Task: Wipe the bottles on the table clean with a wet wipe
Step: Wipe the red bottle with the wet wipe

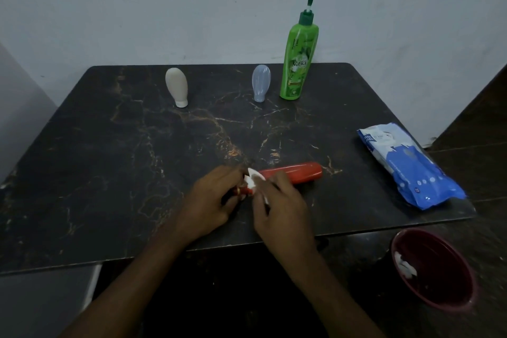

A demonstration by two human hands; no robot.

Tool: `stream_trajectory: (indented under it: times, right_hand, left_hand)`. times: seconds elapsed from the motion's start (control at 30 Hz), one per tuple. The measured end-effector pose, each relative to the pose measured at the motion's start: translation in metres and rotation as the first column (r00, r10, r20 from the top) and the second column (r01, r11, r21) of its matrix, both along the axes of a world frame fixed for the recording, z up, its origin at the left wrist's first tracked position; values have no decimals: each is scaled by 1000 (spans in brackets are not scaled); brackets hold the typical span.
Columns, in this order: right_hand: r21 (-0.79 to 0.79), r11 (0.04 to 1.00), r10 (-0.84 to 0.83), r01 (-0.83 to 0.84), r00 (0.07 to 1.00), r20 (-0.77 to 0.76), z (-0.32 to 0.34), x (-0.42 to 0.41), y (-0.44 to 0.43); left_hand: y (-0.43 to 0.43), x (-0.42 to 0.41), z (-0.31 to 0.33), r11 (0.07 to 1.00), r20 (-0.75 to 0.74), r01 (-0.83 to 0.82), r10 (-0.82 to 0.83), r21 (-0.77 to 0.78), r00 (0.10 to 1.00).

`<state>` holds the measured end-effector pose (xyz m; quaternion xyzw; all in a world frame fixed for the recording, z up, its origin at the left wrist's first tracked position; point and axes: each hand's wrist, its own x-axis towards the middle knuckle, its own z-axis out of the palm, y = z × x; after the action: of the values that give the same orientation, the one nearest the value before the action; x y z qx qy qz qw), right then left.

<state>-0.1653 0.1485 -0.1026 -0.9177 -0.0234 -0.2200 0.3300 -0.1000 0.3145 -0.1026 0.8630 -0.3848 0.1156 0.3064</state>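
While I have the red bottle [299, 173] lying on its side on the worktop [109, 159], my left hand [216, 195] is curled round its cap end and my right hand [279, 200] pinches a white wet wipe [253, 175] against the neck, just beside the left fingers. I judge this bottle to be mid-clean: the wipe sits at the cap end, and the long body reaching past my right hand looks bare of it.

Far beyond both hands stand a beige bottle [177, 89], a pale blue bottle [261, 85] and a tall green pump bottle [297, 63], all upright; I cannot tell whether any has been wiped.

Out to the right of my right hand lies the blue pack of wipes [408, 164]. Below it, off the worktop, a dark red bin [444, 288] holds crumpled white wipes [404, 266], which suggests some wiping is already done.
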Motion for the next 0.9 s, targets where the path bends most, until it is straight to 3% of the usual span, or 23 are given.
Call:
stream_trajectory:
  times: [0.1,0.4,0.73,0.83,0.9]
  right_hand:
    - [46,999,0,0,1000,-3,-4,3,-14]
    - [119,945,-288,304,948,-134,-7,10,-84]
    - [42,995,-83,87,994,-73,-9,5,-37]
    - [75,997,26,-22,999,-43,-12,6,-23]
    - [14,999,41,-40,998,-41,-10,8,-16]
  left_hand:
    - [0,2,-2,1000,10,21,-21,13,1000]
    - [1,5,-5,999,-71,-4,1,-48,998]
    - [1,7,-4,996,-133,-52,42,-76,990]
    - [1,6,-2,991,-165,-123,113,-51,980]
    - [0,5,-1,984,-211,-168,152,-61,965]
